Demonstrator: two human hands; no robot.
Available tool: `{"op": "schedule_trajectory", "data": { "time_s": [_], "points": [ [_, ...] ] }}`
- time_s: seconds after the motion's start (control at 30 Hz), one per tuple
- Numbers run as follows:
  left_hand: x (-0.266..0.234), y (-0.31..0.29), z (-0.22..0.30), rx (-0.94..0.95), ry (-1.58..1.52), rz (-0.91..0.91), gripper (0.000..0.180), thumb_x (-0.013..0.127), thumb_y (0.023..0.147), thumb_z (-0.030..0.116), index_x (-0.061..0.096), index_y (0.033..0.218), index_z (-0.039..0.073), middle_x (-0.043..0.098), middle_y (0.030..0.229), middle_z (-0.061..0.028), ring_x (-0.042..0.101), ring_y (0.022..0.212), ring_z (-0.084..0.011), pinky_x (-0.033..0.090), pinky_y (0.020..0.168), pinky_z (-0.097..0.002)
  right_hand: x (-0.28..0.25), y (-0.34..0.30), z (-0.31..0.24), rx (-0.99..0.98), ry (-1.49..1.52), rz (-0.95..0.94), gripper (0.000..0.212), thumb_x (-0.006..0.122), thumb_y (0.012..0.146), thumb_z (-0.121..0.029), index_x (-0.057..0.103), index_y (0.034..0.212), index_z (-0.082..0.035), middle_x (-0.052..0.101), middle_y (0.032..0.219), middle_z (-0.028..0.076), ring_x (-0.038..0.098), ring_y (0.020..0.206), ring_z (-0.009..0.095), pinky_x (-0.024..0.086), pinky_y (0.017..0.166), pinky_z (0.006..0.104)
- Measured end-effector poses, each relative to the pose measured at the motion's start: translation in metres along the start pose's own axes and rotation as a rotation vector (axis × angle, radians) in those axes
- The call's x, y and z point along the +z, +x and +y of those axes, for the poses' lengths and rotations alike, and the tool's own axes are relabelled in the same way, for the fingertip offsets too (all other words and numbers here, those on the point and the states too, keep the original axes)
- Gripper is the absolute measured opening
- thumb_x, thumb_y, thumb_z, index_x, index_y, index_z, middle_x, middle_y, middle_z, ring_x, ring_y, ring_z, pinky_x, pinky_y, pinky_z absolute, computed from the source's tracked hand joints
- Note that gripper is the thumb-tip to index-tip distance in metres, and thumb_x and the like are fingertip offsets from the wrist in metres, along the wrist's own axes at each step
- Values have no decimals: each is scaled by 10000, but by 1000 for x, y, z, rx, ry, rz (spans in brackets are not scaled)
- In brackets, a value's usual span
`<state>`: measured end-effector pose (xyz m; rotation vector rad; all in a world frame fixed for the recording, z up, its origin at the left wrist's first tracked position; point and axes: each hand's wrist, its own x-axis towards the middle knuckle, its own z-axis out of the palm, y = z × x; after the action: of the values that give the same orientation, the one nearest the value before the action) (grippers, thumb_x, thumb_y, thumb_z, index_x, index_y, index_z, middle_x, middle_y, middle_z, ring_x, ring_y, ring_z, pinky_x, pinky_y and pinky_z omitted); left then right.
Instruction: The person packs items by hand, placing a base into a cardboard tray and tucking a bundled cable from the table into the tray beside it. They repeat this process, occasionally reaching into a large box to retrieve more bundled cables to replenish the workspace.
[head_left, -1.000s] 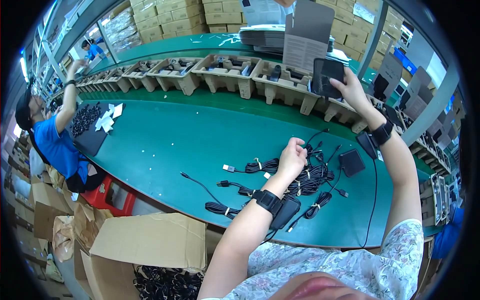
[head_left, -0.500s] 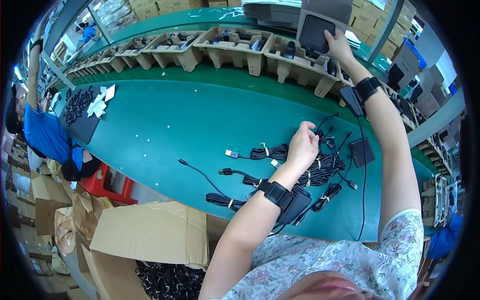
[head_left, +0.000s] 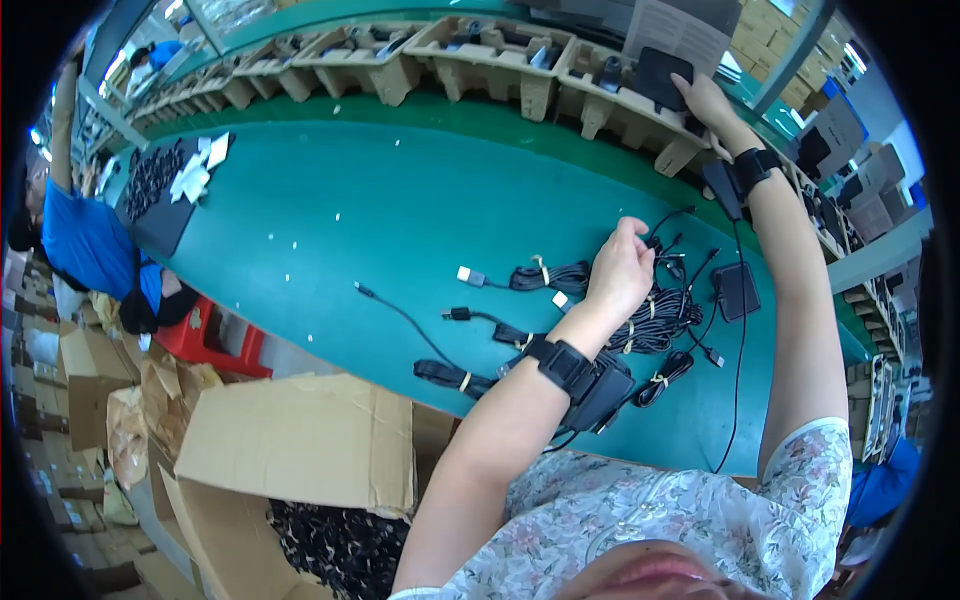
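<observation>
In the head view, the right hand (head_left: 705, 103), at the upper right of the frame, pinches the black slab (head_left: 662, 76) at its right edge, thumb on top and the other fingers mostly hidden; the slab is over the right part of a tray (head_left: 612, 112), though whether it rests there cannot be told; the edge grip probably keeps the hand clear of the tray's contents; a grey panel (head_left: 675, 28) stands close behind, limiting room that way, and a post (head_left: 795, 55) rises to the right; the left hand (head_left: 622, 270), right of centre, has its fingers curled together by the cables (head_left: 655, 318), and whether they pinch one cannot be told; the cables are tied in bundles, likely to stop tangling; a block (head_left: 737, 291) lies just right of them; the widest open room is the bare table (head_left: 400, 220) left of centre, bounded above by the tray row and below by the curved near edge, where a carton (head_left: 290, 440) sits; a cord (head_left: 737, 380) hangs from the right wrist to the table's lower edge.
</observation>
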<state>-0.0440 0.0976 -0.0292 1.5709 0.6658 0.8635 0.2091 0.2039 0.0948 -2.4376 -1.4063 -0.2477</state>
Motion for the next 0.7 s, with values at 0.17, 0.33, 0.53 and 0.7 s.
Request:
{"op": "schedule_trajectory", "data": {
  "time_s": [0.17, 0.33, 0.53, 0.7],
  "points": [
    [1, 3, 12, 86, 45, 13, 204, 557, 765, 19, 465, 948, 10, 564, 790, -153, 555, 754, -353, 454, 668, -410, -11, -58, -43, -420, -160, 319, 370, 557, 830, -344, 555, 998, -14, 594, 874, 191, 563, 846, 340, 447, 734, 407],
    [-9, 7, -1, 52, 247, -126, 314, 615, 770, 124, 496, 1050, 45, 605, 880, -137, 598, 811, -254, 471, 724, -376, -7, -150, -148, -1055, 40, -323, 319, 663, 714, -328, 598, 824, -35, 585, 787, 138, 562, 770, 321, 443, 666, 394],
    [10, -15, -11, 484, 266, -109, 439, 574, 799, 196, 428, 1199, 90, 551, 1115, -141, 538, 1010, -276, 412, 873, -384, -8, -194, -154, -1028, 113, -854, 271, 677, 734, -226, 520, 833, -29, 546, 737, 121, 558, 708, 268, 459, 639, 356],
    [-3, -5, 12, 56, 333, -281, 481, 579, 808, 196, 375, 1227, 78, 568, 1018, -135, 604, 818, -240, 476, 720, -370, -19, -187, -137, -431, 963, -788, 176, 565, 856, -152, 452, 965, -70, 465, 724, 15, 497, 600, 110, 419, 527, 234]
  ]
}}
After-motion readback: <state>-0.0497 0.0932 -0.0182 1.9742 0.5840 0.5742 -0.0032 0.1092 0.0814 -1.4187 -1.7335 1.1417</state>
